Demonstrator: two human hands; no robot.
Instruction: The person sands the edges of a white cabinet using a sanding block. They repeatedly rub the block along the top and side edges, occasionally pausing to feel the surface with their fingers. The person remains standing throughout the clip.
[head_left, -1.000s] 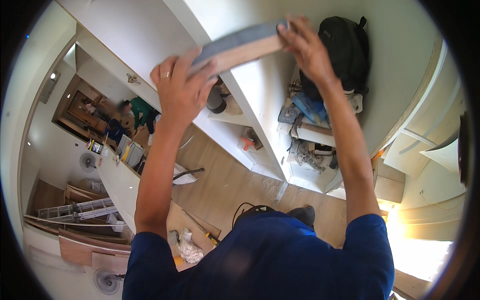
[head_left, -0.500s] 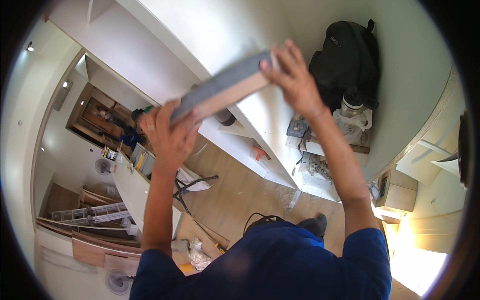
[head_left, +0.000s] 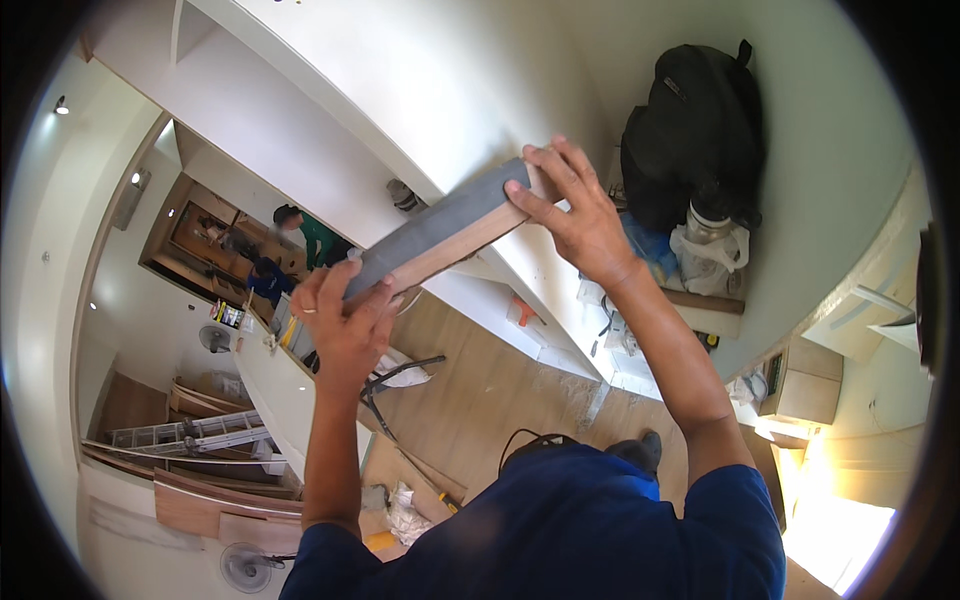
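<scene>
I hold a long flat board [head_left: 440, 232], grey on its face with a bare wood edge, out in front of me. It slants from lower left up to the right. My left hand [head_left: 343, 320] grips its lower left end; a ring shows on one finger. My right hand [head_left: 575, 212] clasps the upper right end, fingers spread over it. The board hangs against a white wall panel [head_left: 400, 90] above the wooden floor [head_left: 480, 390].
A black backpack [head_left: 695, 130] hangs at the upper right above a white bag [head_left: 712, 245] and clutter. Two people [head_left: 300, 245] stand in a far room at left. A ladder [head_left: 180, 432], a floor fan [head_left: 243, 568] and cables [head_left: 385, 395] lie below.
Both hands have brought the board down and toward me, and its left end has dropped lower. My view has tilted, so the backpack and wall sit differently in the picture.
</scene>
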